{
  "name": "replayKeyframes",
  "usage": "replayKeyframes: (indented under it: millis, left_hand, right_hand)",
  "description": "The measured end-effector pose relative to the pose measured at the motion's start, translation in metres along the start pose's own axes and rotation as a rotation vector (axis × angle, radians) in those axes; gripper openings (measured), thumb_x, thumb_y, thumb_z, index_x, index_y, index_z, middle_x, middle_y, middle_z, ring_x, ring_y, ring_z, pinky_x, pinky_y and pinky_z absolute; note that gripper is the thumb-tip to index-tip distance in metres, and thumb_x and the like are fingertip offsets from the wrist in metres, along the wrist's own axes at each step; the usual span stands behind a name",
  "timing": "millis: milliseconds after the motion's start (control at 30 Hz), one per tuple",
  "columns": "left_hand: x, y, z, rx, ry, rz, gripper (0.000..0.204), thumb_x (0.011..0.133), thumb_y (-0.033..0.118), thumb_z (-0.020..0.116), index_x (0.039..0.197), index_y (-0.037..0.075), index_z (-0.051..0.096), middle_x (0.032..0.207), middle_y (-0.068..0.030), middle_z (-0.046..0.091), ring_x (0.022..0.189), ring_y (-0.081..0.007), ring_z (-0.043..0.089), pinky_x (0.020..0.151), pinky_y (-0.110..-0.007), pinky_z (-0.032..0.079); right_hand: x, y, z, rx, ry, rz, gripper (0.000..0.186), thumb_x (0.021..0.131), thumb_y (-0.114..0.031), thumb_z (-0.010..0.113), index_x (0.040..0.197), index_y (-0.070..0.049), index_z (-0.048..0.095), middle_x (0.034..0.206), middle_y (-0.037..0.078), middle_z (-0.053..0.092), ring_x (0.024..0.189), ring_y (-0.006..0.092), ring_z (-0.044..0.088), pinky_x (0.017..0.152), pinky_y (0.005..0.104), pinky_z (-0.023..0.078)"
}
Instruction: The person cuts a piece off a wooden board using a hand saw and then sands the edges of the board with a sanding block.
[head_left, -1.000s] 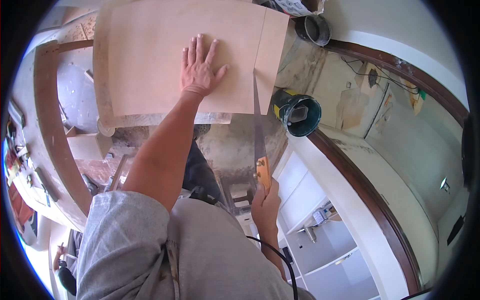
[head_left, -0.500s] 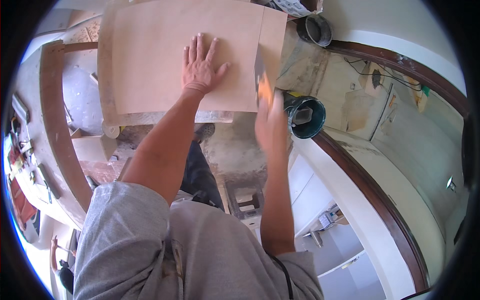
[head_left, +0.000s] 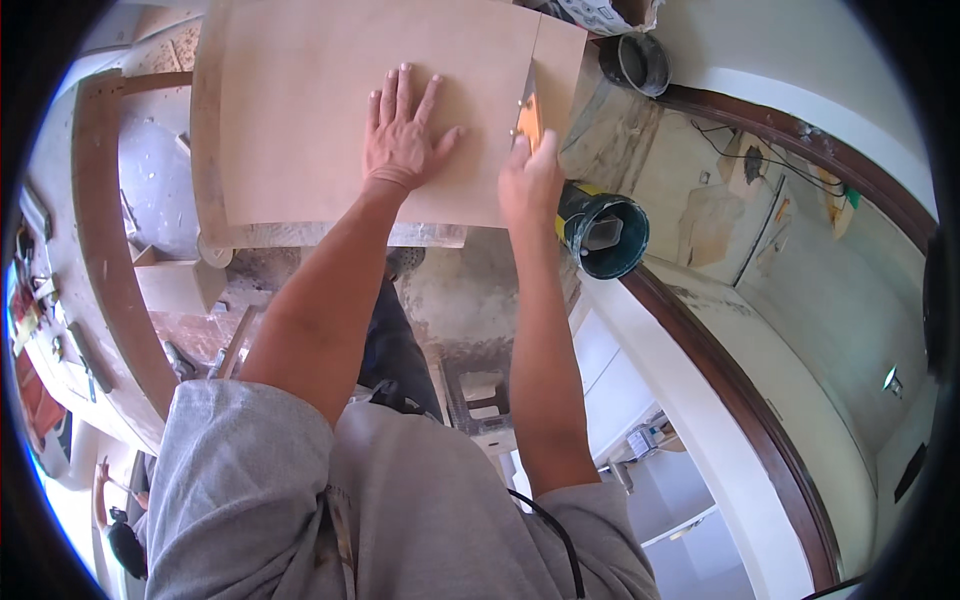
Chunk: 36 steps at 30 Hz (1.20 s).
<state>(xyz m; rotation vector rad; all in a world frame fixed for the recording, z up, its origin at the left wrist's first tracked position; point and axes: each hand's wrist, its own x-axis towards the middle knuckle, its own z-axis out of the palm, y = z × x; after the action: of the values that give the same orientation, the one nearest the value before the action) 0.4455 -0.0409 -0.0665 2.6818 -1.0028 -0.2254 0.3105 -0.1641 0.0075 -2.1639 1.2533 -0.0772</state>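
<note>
So I'm watching this through the head cam from my end, and the big tan board (head_left: 290, 120) fills the upper middle of the view, with a paler sheet (head_left: 425, 236) poking out from under its near edge. The left hand (head_left: 405, 140) is planted palm down on the board, right around the middle, fingers spread wide and nothing in its grip. The right hand (head_left: 530, 185) is over toward the board's right side, wrapped around the orange-tan handle of a saw (head_left: 529, 118). The blade points away from the wearer and sits on a thin dark line (head_left: 537, 38) that runs toward the board's far edge. Only a short bit of blade shows from up here, so I honestly can't tell how deep it sits in the board. Just beside the right hand there's a dark green bucket (head_left: 572, 212) with a yellow patch, tipped so I can see into it, and a black bucket (head_left: 611, 68) is near the board's far right corner. Some loose black wires (head_left: 815, 178) lie farther off right.
</note>
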Motion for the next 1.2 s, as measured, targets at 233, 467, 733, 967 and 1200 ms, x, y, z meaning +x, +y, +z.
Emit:
replayKeyframes:
  millis: [233, 467, 733, 967, 1200]
  left_hand:
    - [0.001, 0.000, 0.002, 0.018, 0.008, -0.001, 0.087, 0.094, 0.071, 0.052, 0.166, 0.028, 0.030, 0.173, -0.0168, 0.022, 0.161, -0.0331, 0.017, 0.130, -0.051, 0.013]
    - [0.000, -0.001, 0.001, 0.010, -0.006, -0.005, 0.085, 0.096, 0.070, 0.050, 0.167, 0.029, 0.027, 0.174, -0.0151, 0.019, 0.161, -0.0324, 0.015, 0.130, -0.050, 0.012]
    - [0.003, -0.002, 0.000, -0.006, -0.025, -0.005, 0.086, 0.096, 0.070, 0.050, 0.168, 0.030, 0.024, 0.175, -0.0147, 0.016, 0.162, -0.0319, 0.013, 0.130, -0.050, 0.011]
    - [0.002, 0.002, -0.004, 0.032, -0.053, -0.016, 0.087, 0.096, 0.070, 0.051, 0.168, 0.030, 0.024, 0.174, -0.0149, 0.017, 0.162, -0.0316, 0.013, 0.131, -0.050, 0.011]
    - [-0.001, 0.000, -0.003, 0.030, -0.058, -0.003, 0.086, 0.096, 0.071, 0.049, 0.168, 0.030, 0.024, 0.174, -0.0148, 0.018, 0.161, -0.0313, 0.014, 0.130, -0.050, 0.012]
  right_hand:
    - [-0.046, -0.033, -0.057, 0.371, -0.141, 0.155, 0.039, 0.110, -0.029, 0.046, 0.130, 0.003, 0.052, 0.108, 0.032, 0.067, 0.098, 0.0505, 0.065, 0.083, 0.0533, 0.050]
    - [-0.217, -0.050, -0.174, 0.157, -0.300, 0.539, 0.042, 0.110, -0.030, 0.045, 0.134, 0.003, 0.052, 0.091, 0.028, 0.065, 0.085, 0.0410, 0.067, 0.074, 0.0478, 0.050]
    - [0.006, -0.026, -0.017, 0.063, 0.023, -0.027, 0.029, 0.110, -0.024, 0.045, 0.111, 0.003, 0.055, 0.096, 0.036, 0.066, 0.093, 0.0564, 0.063, 0.072, 0.0586, 0.049]
    - [-0.091, -0.020, -0.084, 0.284, -0.156, 0.174, 0.034, 0.110, -0.028, 0.044, 0.120, 0.003, 0.055, 0.093, 0.027, 0.064, 0.085, 0.0487, 0.065, 0.075, 0.0522, 0.049]
    - [-0.212, -0.066, -0.164, 0.097, -0.288, 0.594, 0.036, 0.110, -0.024, 0.042, 0.133, 0.000, 0.054, 0.086, 0.022, 0.066, 0.081, 0.0400, 0.068, 0.072, 0.0478, 0.051]
